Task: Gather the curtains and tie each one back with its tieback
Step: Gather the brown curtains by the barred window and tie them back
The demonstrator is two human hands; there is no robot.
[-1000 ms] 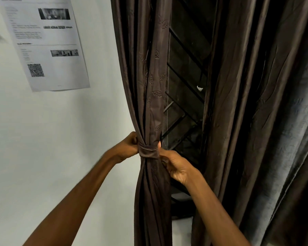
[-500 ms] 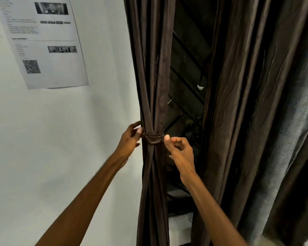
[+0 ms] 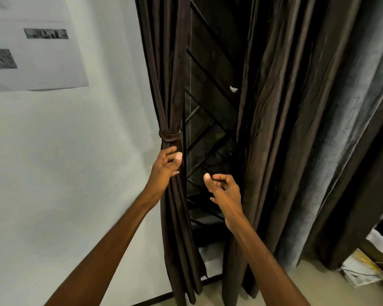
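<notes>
Head view has us about halfway, we'd say. Our left curtain (image 3: pixel 170 85) is already bunched into a tight column, and its tieback (image 3: pixel 170 136) is wrapped snug around it near the middle of the shot. So that one looks done. The right curtain (image 3: pixel 274 129) hangs loose at 3 o'clock with no tie on it that we can see, so it's what's left. Our left hand (image 3: pixel 165 170) sits just below the tieback, at its 6 o'clock, fingers curled around the gathered folds. Our right hand (image 3: pixel 224 189) hovers between the curtains, loosely curled, holding nothing, clear of both.
</notes>
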